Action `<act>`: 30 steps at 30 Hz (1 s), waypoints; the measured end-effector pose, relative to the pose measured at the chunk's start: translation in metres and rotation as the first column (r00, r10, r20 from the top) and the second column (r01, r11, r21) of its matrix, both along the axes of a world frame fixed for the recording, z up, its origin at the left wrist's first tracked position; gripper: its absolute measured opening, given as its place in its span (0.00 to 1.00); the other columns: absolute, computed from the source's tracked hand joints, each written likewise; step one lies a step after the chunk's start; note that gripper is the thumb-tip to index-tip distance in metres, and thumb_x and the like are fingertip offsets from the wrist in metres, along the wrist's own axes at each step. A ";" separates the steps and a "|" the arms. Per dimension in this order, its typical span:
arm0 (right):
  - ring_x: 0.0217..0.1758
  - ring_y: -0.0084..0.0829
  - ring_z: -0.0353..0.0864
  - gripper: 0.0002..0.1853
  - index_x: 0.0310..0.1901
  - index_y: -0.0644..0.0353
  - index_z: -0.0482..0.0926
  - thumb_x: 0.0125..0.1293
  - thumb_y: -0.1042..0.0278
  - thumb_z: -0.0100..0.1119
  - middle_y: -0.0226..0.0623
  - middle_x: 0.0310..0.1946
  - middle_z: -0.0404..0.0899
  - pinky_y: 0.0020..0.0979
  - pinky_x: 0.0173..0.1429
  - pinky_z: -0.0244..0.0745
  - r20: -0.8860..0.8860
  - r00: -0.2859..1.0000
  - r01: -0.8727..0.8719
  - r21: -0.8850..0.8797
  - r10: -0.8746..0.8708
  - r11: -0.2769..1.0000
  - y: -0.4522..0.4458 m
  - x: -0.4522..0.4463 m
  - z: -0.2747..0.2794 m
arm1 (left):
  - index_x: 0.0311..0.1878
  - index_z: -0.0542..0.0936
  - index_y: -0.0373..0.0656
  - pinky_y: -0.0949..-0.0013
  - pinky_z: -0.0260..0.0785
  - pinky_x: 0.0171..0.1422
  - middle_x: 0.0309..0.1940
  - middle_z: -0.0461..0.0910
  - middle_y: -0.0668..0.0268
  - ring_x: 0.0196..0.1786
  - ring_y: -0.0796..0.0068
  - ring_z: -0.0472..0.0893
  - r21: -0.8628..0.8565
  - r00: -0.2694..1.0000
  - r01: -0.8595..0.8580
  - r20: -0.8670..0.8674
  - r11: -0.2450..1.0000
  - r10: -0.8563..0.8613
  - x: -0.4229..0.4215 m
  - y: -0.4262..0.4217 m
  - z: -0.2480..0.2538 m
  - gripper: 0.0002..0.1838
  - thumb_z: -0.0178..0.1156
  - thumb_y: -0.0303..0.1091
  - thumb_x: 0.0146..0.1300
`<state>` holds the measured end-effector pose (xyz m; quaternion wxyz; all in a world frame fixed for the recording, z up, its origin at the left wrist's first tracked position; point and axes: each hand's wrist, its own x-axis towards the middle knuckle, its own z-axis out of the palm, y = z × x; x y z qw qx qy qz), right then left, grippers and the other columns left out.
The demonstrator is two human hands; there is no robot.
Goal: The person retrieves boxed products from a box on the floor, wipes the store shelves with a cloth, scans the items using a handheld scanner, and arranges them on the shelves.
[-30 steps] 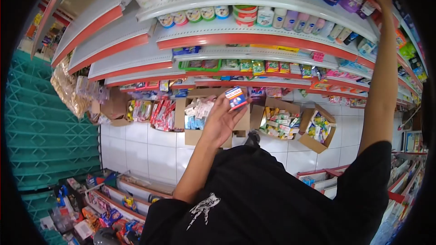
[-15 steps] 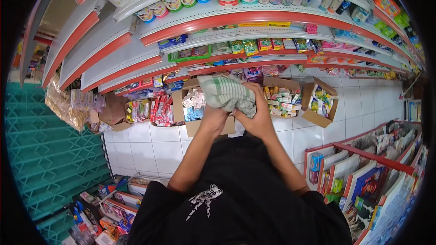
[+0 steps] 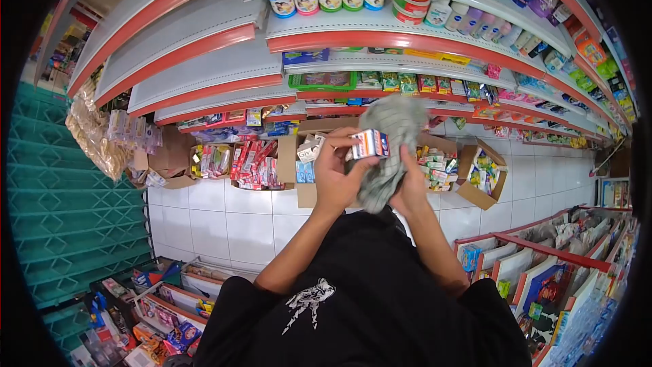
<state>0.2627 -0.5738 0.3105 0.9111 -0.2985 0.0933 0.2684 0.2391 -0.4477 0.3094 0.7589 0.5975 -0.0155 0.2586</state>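
My left hand (image 3: 337, 175) grips a small white, orange and blue box (image 3: 371, 144) between thumb and fingers, its printed face turned up. Beside and partly behind the box, a grey-green cloth (image 3: 390, 126) hangs bunched, blurred at its top edge. My right hand (image 3: 411, 187) holds that cloth from the right, its fingers partly hidden behind the folds. Below the hands stands an open cardboard box (image 3: 307, 196) with white and blue small boxes (image 3: 309, 156) inside.
Ahead rise shelves with red edges (image 3: 353, 42), carrying jars (image 3: 329, 0) and bottles. More cartons line the floor, including one at the right (image 3: 481, 194). A green folding gate (image 3: 81, 211) is at left; racks of goods (image 3: 543, 278) stand behind on the right.
The small box now shows in my left hand, where earlier the cloth covered what was there. The cloth has shifted right with my right hand, and the view has turned left.
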 end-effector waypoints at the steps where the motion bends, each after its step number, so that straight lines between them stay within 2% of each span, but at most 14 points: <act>1: 0.57 0.33 0.71 0.24 0.59 0.60 0.65 0.68 0.53 0.46 0.38 0.54 0.72 0.38 0.62 0.64 -0.049 0.997 -0.054 0.040 0.056 0.998 0.007 -0.007 -0.001 | 0.40 0.73 0.38 0.64 0.68 0.52 0.45 0.74 0.58 0.48 0.61 0.76 0.331 0.996 -0.091 0.017 0.939 0.091 -0.003 0.012 -0.004 0.20 0.71 0.28 0.45; 2: 0.55 0.31 0.73 0.22 0.58 0.59 0.67 0.68 0.54 0.48 0.36 0.51 0.73 0.36 0.60 0.67 -0.094 0.989 -0.105 0.081 0.112 0.991 0.014 -0.012 0.000 | 0.40 0.73 0.38 0.64 0.68 0.52 0.45 0.74 0.58 0.48 0.61 0.76 0.320 0.996 -0.093 0.024 0.943 0.090 -0.008 0.021 -0.002 0.20 0.71 0.28 0.45; 5: 0.47 0.29 0.78 0.19 0.52 0.59 0.71 0.67 0.54 0.48 0.35 0.44 0.77 0.32 0.53 0.72 -0.106 0.984 -0.156 -0.122 0.144 0.980 0.028 -0.007 -0.004 | 0.36 0.72 0.38 0.63 0.69 0.46 0.41 0.74 0.54 0.44 0.55 0.76 0.694 0.980 -0.194 0.167 0.694 0.106 -0.014 0.037 0.005 0.22 0.74 0.29 0.40; 11: 0.49 0.24 0.74 0.21 0.50 0.65 0.75 0.66 0.54 0.52 0.36 0.45 0.78 0.27 0.54 0.67 0.235 0.900 -0.029 -0.807 0.367 0.590 0.021 0.017 0.011 | 0.37 0.70 0.40 0.62 0.70 0.45 0.41 0.75 0.55 0.42 0.57 0.77 0.695 0.961 -0.277 0.212 0.664 0.179 -0.007 0.038 0.000 0.22 0.74 0.27 0.41; 14: 0.49 0.26 0.74 0.21 0.50 0.65 0.74 0.65 0.55 0.54 0.37 0.45 0.78 0.29 0.55 0.67 0.561 0.733 0.268 -0.757 0.385 0.595 0.000 0.041 0.017 | 0.35 0.73 0.40 0.62 0.69 0.46 0.41 0.75 0.55 0.44 0.57 0.76 0.566 0.959 -0.282 0.196 0.774 0.206 0.002 0.027 0.008 0.20 0.73 0.27 0.40; 16: 0.49 0.29 0.76 0.23 0.49 0.64 0.74 0.61 0.52 0.58 0.39 0.45 0.78 0.31 0.54 0.68 0.521 0.776 0.365 -0.831 0.356 0.421 -0.037 0.078 0.059 | 0.42 0.70 0.40 0.64 0.70 0.48 0.44 0.73 0.57 0.47 0.60 0.75 0.547 0.955 -0.294 0.211 0.784 0.210 0.008 0.012 0.014 0.22 0.71 0.24 0.45; 18: 0.44 0.32 0.79 0.25 0.48 0.65 0.75 0.59 0.51 0.60 0.42 0.42 0.80 0.33 0.50 0.71 0.744 0.618 0.706 -0.667 0.255 0.236 -0.083 0.133 0.097 | 0.48 0.66 0.40 0.66 0.70 0.52 0.49 0.69 0.60 0.50 0.65 0.75 -0.147 0.994 -0.080 0.058 0.986 0.089 0.015 -0.011 0.010 0.24 0.65 0.19 0.50; 20: 0.36 0.32 0.80 0.25 0.44 0.67 0.77 0.58 0.50 0.62 0.43 0.37 0.81 0.32 0.43 0.72 0.922 0.327 0.917 -0.363 0.208 0.166 -0.122 0.187 0.153 | 0.52 0.63 0.42 0.65 0.71 0.56 0.52 0.66 0.63 0.54 0.68 0.73 -0.068 0.991 -0.046 0.120 0.997 0.054 0.025 -0.019 0.012 0.22 0.57 0.17 0.56; 21: 0.32 0.30 0.80 0.24 0.41 0.68 0.79 0.57 0.50 0.63 0.42 0.34 0.82 0.30 0.40 0.72 0.952 0.217 0.945 -0.261 0.216 0.199 -0.142 0.213 0.183 | 0.53 0.62 0.44 0.64 0.72 0.55 0.51 0.67 0.63 0.53 0.68 0.73 -0.341 0.998 0.055 0.032 0.938 -0.047 0.024 -0.031 0.028 0.21 0.56 0.20 0.58; 22: 0.33 0.33 0.81 0.23 0.40 0.69 0.79 0.57 0.51 0.63 0.43 0.31 0.82 0.31 0.41 0.72 0.953 0.123 0.987 -0.147 0.276 0.069 -0.151 0.229 0.216 | 0.54 0.62 0.46 0.64 0.73 0.54 0.51 0.68 0.63 0.52 0.68 0.74 -0.595 0.986 0.117 -0.028 0.795 -0.166 0.023 -0.040 0.037 0.20 0.55 0.22 0.60; 23: 0.35 0.40 0.82 0.26 0.39 0.71 0.78 0.58 0.49 0.61 0.50 0.32 0.81 0.35 0.41 0.73 0.935 -0.031 0.999 0.036 0.352 -0.007 -0.161 0.253 0.242 | 0.59 0.61 0.49 0.62 0.71 0.57 0.52 0.69 0.64 0.53 0.67 0.74 -0.630 0.968 0.200 0.007 0.751 -0.251 0.028 -0.045 0.034 0.22 0.52 0.26 0.63; 25: 0.41 0.53 0.79 0.34 0.34 0.72 0.77 0.59 0.38 0.52 0.61 0.36 0.78 0.45 0.44 0.72 0.760 0.354 0.835 0.005 0.544 -0.550 -0.193 0.311 0.283 | 0.61 0.60 0.49 0.62 0.71 0.58 0.54 0.68 0.63 0.54 0.66 0.74 -0.701 0.953 0.232 0.027 0.674 -0.300 0.035 -0.057 0.038 0.23 0.51 0.27 0.64; 28: 0.51 0.55 0.74 0.41 0.47 0.68 0.73 0.54 0.29 0.49 0.62 0.46 0.74 0.45 0.54 0.70 0.622 0.510 0.811 -0.119 0.594 -0.573 -0.213 0.390 0.325 | 0.64 0.59 0.44 0.62 0.72 0.58 0.57 0.68 0.60 0.55 0.65 0.74 -0.798 0.942 0.248 0.067 0.550 -0.328 0.044 -0.075 0.039 0.24 0.49 0.28 0.66; 30: 0.54 0.55 0.72 0.44 0.55 0.63 0.70 0.51 0.27 0.49 0.61 0.50 0.72 0.44 0.57 0.69 0.616 0.242 0.935 0.060 0.749 -0.351 -0.225 0.451 0.327 | 0.64 0.58 0.44 0.66 0.72 0.58 0.56 0.69 0.60 0.55 0.64 0.74 -0.839 0.949 0.236 0.092 0.491 -0.300 0.048 -0.087 0.040 0.24 0.49 0.29 0.66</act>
